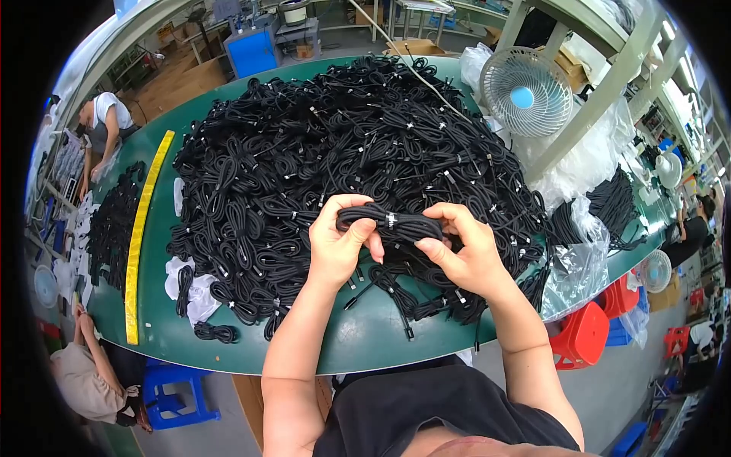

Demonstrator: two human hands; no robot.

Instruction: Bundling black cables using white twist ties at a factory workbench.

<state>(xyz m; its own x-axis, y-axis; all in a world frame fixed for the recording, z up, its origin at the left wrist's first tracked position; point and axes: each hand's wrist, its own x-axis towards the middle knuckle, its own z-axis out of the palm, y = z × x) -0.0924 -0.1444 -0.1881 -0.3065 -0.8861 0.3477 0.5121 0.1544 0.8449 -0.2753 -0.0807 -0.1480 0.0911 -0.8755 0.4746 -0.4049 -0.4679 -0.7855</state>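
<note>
A coiled black cable bundle (396, 222), bound at its middle, is held level between my two hands above the green table. My left hand (340, 238) grips its left end, thumb in front and fingers behind. My right hand (466, 247) pinches the right end between thumb and fingers. Behind and beneath them spreads a large heap of similar black cables (335, 145), many with metal plugs showing. A few loose cable ends (407, 324) hang toward the table's near edge just below my hands.
A yellow strip (145, 244) divides the green table (171, 228), with a smaller cable pile (114, 228) beyond it. White plastic (202, 297) lies at the heap's left. A fan (525, 91) and clear bags (579, 266) stand right. Two people (110, 114) work at left; red stools (582, 335) stand right.
</note>
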